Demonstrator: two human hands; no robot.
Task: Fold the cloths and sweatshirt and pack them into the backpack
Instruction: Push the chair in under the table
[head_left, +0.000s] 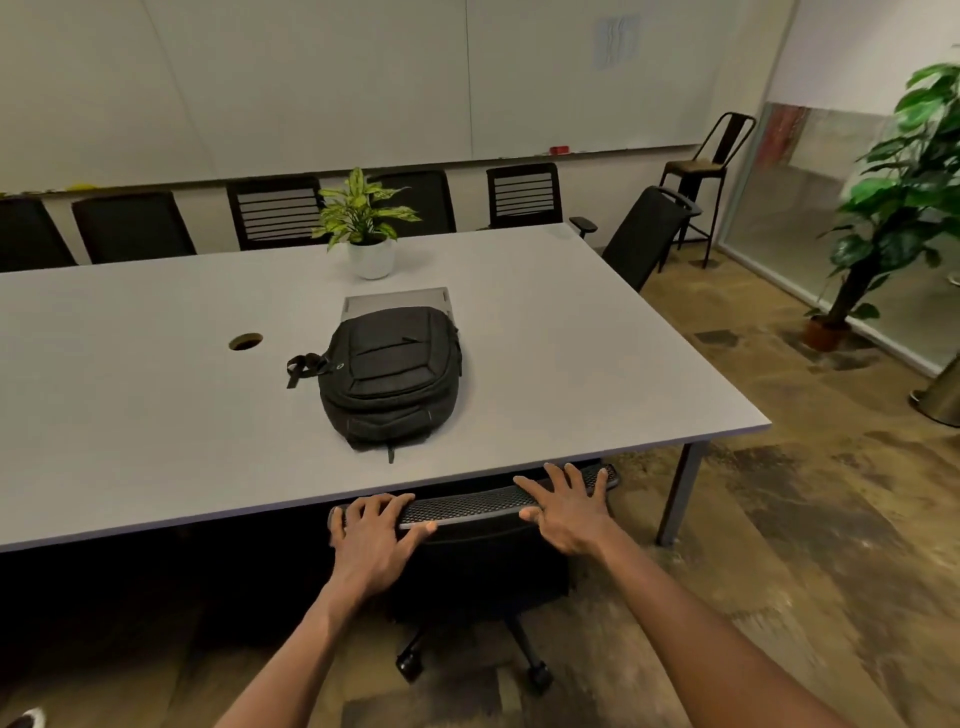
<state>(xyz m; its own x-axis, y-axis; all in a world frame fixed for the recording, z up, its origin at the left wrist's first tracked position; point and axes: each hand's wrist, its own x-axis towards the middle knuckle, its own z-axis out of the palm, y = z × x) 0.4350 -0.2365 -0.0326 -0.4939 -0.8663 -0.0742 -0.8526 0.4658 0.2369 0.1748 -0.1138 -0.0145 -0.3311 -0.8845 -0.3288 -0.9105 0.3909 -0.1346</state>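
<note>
A black backpack (392, 374) lies flat and zipped on the grey table (597, 353), its top handle toward the left. No cloths or sweatshirt show in this view. A black office chair is tucked under the table's near edge, and its mesh backrest top (467, 506) runs between my hands. My left hand (374, 535) rests on the left end of that backrest with fingers over the top. My right hand (569, 512) lies on the right end with fingers spread and straight.
A potted plant in a white pot (370, 236) stands behind the backpack, beside a flat grey panel (400, 299). A round cable hole (245, 341) is left of the bag. Black chairs line the far side. A tall plant (893, 208) stands right.
</note>
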